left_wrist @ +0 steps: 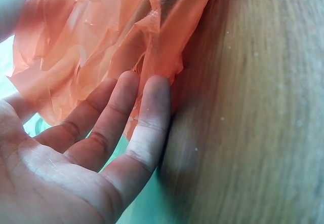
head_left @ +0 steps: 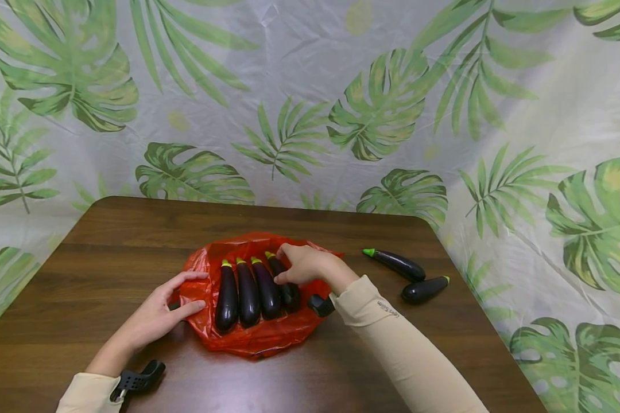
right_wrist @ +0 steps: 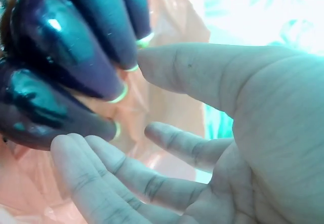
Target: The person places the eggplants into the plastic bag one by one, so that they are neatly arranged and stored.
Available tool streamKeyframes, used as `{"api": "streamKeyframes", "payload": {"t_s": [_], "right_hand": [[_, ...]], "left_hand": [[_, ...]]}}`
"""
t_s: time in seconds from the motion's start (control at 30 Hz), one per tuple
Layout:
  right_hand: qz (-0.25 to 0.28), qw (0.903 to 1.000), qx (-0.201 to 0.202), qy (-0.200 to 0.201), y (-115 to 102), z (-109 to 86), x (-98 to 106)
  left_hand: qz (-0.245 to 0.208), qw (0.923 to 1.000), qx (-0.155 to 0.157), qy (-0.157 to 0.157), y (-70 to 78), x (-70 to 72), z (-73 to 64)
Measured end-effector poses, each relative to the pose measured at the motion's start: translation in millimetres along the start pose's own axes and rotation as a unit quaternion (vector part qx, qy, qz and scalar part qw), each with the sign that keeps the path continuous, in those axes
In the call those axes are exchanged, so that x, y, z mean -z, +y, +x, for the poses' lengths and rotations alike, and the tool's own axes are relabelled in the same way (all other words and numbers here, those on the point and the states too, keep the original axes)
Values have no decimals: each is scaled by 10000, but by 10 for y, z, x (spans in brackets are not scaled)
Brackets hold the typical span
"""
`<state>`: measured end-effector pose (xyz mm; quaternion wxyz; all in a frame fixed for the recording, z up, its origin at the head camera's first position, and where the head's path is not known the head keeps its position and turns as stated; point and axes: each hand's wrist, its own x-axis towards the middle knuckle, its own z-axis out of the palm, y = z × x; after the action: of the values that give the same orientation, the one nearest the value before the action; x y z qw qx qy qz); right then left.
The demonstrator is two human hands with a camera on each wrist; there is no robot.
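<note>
Several dark purple eggplants (head_left: 238, 295) lie side by side in a spread red plastic bag (head_left: 274, 338), stem ends pointing away. My right hand (head_left: 306, 265) is over the rightmost eggplant (head_left: 291, 295). In the right wrist view, its fingers (right_wrist: 71, 158) are apart from the thumb and reach beside the nearest eggplant (right_wrist: 45, 107); firm contact is hard to tell. At the bag's left side my left hand (head_left: 157, 310) rests with fingers and thumb spread. The left wrist view shows its loosely extended fingertips (left_wrist: 154, 92) against the thin bag plastic (left_wrist: 81, 46).
Two more eggplants lie on the table to the right, one with a green stem (head_left: 399, 265) and one nearer (head_left: 425, 289), their ends close together. The brown wooden table (head_left: 134, 241) ends at a leaf-print sheet (head_left: 299, 115) behind.
</note>
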<state>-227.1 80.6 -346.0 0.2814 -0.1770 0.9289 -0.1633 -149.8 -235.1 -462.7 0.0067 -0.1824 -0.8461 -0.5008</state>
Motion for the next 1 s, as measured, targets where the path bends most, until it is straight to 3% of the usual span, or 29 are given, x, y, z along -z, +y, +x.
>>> {"api": "streamKeyframes", "payload": {"t_s": [0.57, 1.0], "right_hand": [[309, 9947, 915, 344, 23, -441, 281], [916, 9831, 1405, 737, 248, -706, 511]], "left_hand": [[-224, 9997, -45, -69, -38, -14, 3], [-358, 9993, -57, -92, -39, -19, 2]]}}
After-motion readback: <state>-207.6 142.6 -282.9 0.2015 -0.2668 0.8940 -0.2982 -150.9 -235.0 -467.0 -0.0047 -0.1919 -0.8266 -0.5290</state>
